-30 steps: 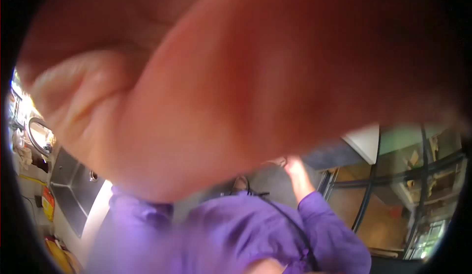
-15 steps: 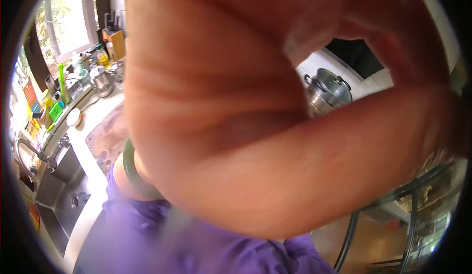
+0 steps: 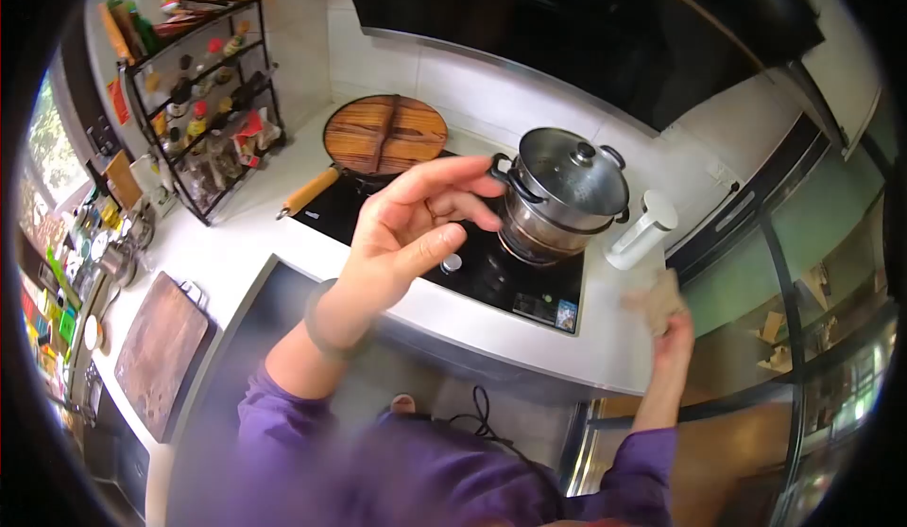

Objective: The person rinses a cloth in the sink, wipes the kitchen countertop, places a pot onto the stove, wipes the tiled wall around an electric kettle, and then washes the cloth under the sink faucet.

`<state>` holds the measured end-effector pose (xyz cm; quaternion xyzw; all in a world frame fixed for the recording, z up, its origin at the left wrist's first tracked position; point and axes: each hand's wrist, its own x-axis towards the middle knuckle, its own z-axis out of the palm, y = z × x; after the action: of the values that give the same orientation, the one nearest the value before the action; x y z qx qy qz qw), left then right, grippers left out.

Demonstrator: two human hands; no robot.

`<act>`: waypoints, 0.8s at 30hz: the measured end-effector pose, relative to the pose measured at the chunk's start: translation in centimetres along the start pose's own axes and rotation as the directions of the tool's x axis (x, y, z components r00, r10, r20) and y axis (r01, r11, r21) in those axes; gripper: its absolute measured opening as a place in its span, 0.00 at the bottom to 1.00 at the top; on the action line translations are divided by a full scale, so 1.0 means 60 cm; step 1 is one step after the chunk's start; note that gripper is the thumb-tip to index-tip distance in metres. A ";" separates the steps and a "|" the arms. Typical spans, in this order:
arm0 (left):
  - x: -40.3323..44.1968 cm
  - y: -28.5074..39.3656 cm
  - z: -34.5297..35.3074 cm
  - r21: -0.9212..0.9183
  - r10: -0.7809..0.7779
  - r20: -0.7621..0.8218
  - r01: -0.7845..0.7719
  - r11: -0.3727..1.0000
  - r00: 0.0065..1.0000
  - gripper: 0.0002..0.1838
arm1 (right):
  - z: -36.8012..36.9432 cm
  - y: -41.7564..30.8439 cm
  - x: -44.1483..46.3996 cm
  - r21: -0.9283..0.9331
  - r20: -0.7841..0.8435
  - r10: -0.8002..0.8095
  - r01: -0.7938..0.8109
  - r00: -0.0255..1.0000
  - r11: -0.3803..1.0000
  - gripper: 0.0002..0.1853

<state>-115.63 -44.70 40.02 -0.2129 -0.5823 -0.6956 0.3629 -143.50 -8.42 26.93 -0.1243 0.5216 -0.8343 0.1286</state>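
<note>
My left hand (image 3: 406,229), with a bangle (image 3: 331,319) at the wrist, is raised before the cooktop (image 3: 515,286). Its fingers are curved and apart, holding nothing. Just beyond the fingertips stands a steel steamer pot (image 3: 557,206) with a glass lid (image 3: 574,172), on the right burner; I cannot tell whether the fingers touch its handle. On the right, my right hand (image 3: 671,319) is over the counter's end, below a white jug (image 3: 642,231). Motion smears its fingers, so its grip does not show.
A wok with a wooden lid (image 3: 385,135) sits on the left burner, its handle (image 3: 310,193) pointing left. A black spice rack (image 3: 203,102) stands in the corner. A cutting board (image 3: 162,357) lies on the left counter. Overhead is a dark range hood (image 3: 529,26); glass doors (image 3: 746,281) are at right.
The view has swung right from the sink toward the cooktop. The arms that filled the view have come down and apart, the left hand before the pot, the right hand out to the right.
</note>
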 end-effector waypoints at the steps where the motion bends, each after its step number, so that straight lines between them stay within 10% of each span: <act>1: -0.001 -0.047 -0.021 -0.016 -0.083 -0.045 0.082 0.996 0.996 0.25 | 0.030 -0.037 0.010 -0.017 -0.072 -0.103 0.102 0.992 0.995 0.24; 10: -0.064 -0.272 -0.111 -0.062 -0.540 -0.289 0.547 0.835 0.791 0.16 | -0.007 -0.156 0.423 -0.316 0.004 -0.015 0.016 1.000 0.949 0.21; 12: -0.082 -0.282 -0.117 -0.073 -0.584 -0.432 0.619 0.782 0.687 0.15 | 0.022 -0.125 0.528 -0.551 -0.103 -0.024 -0.037 0.994 0.834 0.18; 14: -0.091 -0.282 -0.102 -0.115 -0.534 -0.590 0.592 0.798 0.605 0.13 | 0.020 -0.072 0.650 -0.780 0.185 -0.042 0.173 0.982 0.602 0.15; 16: -0.123 -0.290 -0.096 0.034 -0.435 -0.720 0.653 0.756 0.540 0.12 | 0.011 0.007 0.779 -0.861 0.493 -0.226 0.508 0.840 0.012 0.16; 18: -0.169 -0.298 -0.074 -0.009 -0.362 -0.849 0.673 0.739 0.385 0.12 | 0.048 0.056 0.830 -0.501 0.864 -0.132 0.805 0.485 -0.318 0.18; 24: -0.259 -0.324 0.037 -0.164 -0.240 -0.971 0.677 0.717 0.018 0.12 | 0.186 0.119 0.911 0.280 0.945 0.300 0.798 -0.131 -0.533 0.16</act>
<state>-120.48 -37.41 16.63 0.5396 -0.3725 -0.6293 0.4172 -190.23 -39.60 29.22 -0.7901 0.4972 0.1327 -0.3331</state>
